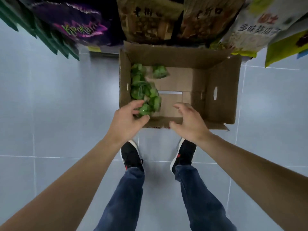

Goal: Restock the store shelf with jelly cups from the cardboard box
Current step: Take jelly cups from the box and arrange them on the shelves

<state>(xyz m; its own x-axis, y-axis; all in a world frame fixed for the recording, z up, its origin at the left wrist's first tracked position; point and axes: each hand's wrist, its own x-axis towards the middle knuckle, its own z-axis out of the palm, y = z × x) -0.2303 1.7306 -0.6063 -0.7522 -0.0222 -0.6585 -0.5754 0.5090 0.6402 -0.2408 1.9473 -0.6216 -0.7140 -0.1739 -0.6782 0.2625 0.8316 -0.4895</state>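
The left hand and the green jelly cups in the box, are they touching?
Touching. The head view shows the left hand with its fingers and thumb curled round the nearest green jelly cups inside the cardboard box.

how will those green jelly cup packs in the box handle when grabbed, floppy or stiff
The green jelly cup packs look like clear, crinkled bags of loose cups, so probably floppy and shifting. The glossy film may be slippery. The left hand reaches one alone, suggesting they are light.

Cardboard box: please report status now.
Left hand fingers curl on jelly cups. Right hand open, empty. Cardboard box unobstructed.
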